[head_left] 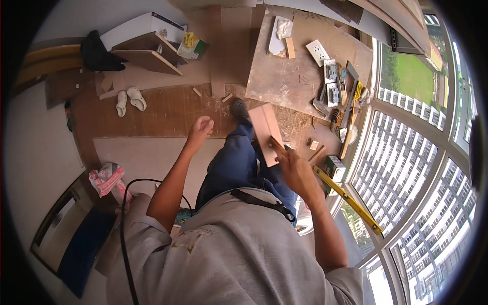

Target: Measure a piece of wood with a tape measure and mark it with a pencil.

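My right hand (pixel 296 170) is closed on a flat, rectangular pinkish-brown wooden board (pixel 264 127), held tilted above my legs. A narrow brown wooden strip (pixel 277 146) sticks out from the same grip and crosses the board's lower part. Whether strip and board are joined cannot be seen. Away to the left, my left hand (pixel 202 128) hangs in the air with its fingers loosely curled; nothing shows in it.
A dusty work board (pixel 284 86) at the far right carries socket plates (pixel 317 53) and hand tools. A yellow spirit level (pixel 351 201) leans by the windows. White clogs (pixel 136 98), wood offcuts (pixel 227 98) and shavings lie on the floor. A black cable (pixel 123 234) runs at my left.
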`<move>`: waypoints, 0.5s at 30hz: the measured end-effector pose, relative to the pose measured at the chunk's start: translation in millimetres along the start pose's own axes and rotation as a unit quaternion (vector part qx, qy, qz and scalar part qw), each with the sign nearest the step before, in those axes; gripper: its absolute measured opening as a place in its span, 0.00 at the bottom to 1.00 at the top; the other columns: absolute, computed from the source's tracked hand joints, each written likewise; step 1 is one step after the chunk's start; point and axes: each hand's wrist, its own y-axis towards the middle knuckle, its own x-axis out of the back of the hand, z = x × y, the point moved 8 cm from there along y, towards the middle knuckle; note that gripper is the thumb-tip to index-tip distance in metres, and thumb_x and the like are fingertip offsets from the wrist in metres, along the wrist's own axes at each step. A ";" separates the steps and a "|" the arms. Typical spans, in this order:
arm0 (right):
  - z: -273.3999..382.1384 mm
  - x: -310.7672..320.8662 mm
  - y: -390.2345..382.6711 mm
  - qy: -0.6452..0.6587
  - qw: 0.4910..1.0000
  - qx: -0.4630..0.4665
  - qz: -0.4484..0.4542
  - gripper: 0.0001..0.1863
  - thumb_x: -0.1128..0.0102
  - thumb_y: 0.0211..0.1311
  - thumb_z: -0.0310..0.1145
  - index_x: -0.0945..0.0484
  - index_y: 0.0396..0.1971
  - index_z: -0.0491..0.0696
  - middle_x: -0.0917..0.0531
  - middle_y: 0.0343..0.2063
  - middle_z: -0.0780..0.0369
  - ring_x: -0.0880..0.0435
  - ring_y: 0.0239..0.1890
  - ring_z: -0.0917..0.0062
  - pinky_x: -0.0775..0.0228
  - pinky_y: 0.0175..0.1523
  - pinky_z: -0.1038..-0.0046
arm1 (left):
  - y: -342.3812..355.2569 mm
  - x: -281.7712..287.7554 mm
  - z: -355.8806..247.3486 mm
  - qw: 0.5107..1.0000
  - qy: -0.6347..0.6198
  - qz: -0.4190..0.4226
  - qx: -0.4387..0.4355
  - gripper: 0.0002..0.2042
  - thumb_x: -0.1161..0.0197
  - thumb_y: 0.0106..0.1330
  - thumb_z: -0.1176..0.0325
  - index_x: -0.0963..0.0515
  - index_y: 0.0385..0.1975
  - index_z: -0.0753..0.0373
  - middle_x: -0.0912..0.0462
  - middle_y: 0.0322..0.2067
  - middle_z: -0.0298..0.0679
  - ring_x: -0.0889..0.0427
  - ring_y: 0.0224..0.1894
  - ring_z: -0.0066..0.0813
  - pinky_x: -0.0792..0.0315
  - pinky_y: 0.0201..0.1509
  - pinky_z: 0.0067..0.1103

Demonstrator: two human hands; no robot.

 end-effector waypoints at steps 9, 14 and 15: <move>-206.7 23.3 -118.2 0.173 0.940 -0.292 -0.042 0.26 0.55 0.77 0.45 0.22 0.38 0.33 0.20 0.19 0.52 0.18 0.13 0.69 0.27 0.18 0.68 | -40.4 176.3 101.2 0.902 -0.294 -0.278 0.148 0.31 0.36 0.72 0.47 0.32 0.67 0.60 0.26 0.60 0.52 0.21 0.56 0.45 0.24 0.60 0.37; -328.1 -35.7 -189.2 0.322 0.856 -0.385 -0.122 0.25 0.54 0.77 0.48 0.23 0.34 0.39 0.29 0.16 0.61 0.24 0.13 0.72 0.32 0.14 0.68 | 9.7 310.9 -69.6 0.936 -0.187 -0.295 0.053 0.34 0.35 0.72 0.48 0.36 0.70 0.61 0.28 0.62 0.54 0.23 0.61 0.51 0.26 0.65 0.43; -351.1 -58.3 -197.6 0.320 0.867 -0.373 -0.084 0.25 0.53 0.75 0.49 0.23 0.34 0.39 0.30 0.16 0.61 0.25 0.13 0.71 0.31 0.15 0.67 | 20.5 346.3 -129.4 0.939 -0.162 -0.304 -0.002 0.33 0.35 0.70 0.46 0.33 0.66 0.64 0.25 0.58 0.53 0.20 0.55 0.49 0.24 0.60 0.42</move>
